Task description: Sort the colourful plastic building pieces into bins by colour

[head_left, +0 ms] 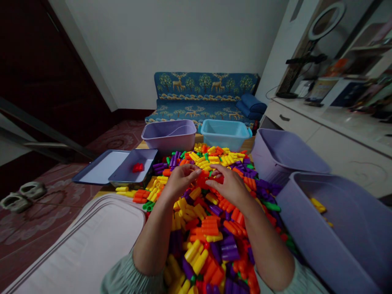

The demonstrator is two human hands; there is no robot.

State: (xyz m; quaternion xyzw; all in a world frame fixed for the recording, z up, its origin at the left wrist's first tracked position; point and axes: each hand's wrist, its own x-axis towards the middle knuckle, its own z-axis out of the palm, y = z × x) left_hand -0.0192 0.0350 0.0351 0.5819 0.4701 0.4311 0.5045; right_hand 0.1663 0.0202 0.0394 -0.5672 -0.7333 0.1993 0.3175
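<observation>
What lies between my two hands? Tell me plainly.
In the head view, a red block sits between the left hand and right hand, gripped by both sets of fingertips, above the block pile.

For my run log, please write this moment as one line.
left hand: touching red plastic tube block on multicoloured block pile | right hand: touching same block | grasp: unclear | grey tray: one red piece

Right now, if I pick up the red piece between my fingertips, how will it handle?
The red piece looks like hard moulded plastic, so probably stiff and light. Its rounded, glossy tube shape suggests it may roll or slip if set down. The pile beneath is loose, so neighbours will likely shift.
</observation>
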